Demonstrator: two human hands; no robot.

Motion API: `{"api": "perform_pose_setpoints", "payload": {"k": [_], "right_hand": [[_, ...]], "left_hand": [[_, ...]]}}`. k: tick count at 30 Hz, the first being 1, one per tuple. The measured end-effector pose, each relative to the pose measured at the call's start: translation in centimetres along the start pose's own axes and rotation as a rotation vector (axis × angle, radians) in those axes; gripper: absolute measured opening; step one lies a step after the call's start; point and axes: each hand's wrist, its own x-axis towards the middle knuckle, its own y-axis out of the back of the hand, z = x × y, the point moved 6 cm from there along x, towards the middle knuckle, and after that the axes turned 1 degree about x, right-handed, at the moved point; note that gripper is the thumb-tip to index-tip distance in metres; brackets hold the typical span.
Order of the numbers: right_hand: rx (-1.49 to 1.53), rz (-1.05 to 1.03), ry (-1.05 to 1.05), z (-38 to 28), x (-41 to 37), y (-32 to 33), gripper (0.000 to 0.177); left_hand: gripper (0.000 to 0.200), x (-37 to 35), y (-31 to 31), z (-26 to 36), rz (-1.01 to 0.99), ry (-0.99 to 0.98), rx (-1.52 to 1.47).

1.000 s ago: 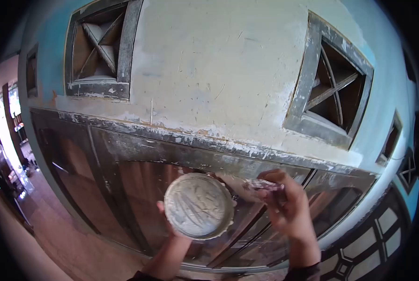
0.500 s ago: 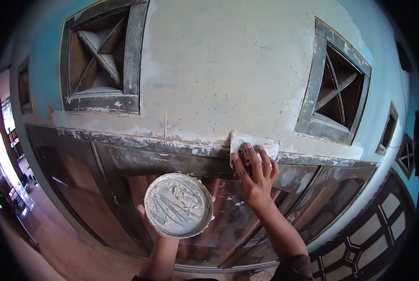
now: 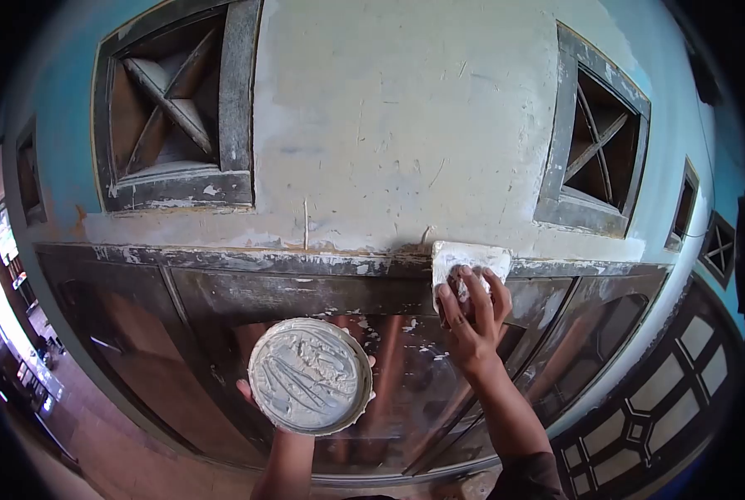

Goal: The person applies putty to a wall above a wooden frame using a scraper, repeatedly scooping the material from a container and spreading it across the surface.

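Note:
My left hand (image 3: 246, 391) is closed around a round, shallow lid-like dish (image 3: 254, 354) from below, its palm hidden and only fingertips showing at the rim. Off-white putty (image 3: 310, 371), ridged with scrape marks, coats the dish. In my right hand (image 3: 477, 333) is a flat, whitish, roughly square putty scraper (image 3: 487, 253), smeared with filler and gripped at its lower part. The scraper's top edge lies at the seam between the pale wall (image 3: 381, 125) and the dark wooden frame (image 3: 306, 263). A short raised streak of putty (image 3: 427, 234) shows just left of it.
Two vents with crossed bars, a left vent (image 3: 236, 108) and a right vent (image 3: 568, 137), flank the patched wall. Below the seam are glass panes (image 3: 389, 408) in dark wood. A panelled door (image 3: 664, 400) stands at right, and tiled floor (image 3: 97, 417) spreads at left.
My right hand has shifted the scraper a little right and down in view, exposing the putty streak beside it. The dish in my left hand sits slightly lower and further left.

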Motion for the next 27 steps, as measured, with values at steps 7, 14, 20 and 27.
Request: {"api": "perform_pose_setpoints", "payload": {"k": [7,14,20,27], "right_hand": [[-0.059,-0.127,0.011,-0.4,0.0,-3.2,0.043],[0.001,-0.029,0.025,-0.9,0.6,-1.2,0.042],[-0.104,-0.135,0.015,-1.0,-0.4,-3.9,0.044],[-0.031,0.017,0.031,-2.0,1.0,-1.4,0.043]], "left_hand": [[0.12,0.0,-0.4,1.2,0.031,-0.087,0.062],[0.113,-0.6,-0.1,2.3,-0.022,-0.078,0.074],[0.114,-0.7,-0.1,2.9,0.007,-0.132,0.127],[0.114,-2.3,1.7,5.1,0.162,-0.279,0.31]]}}
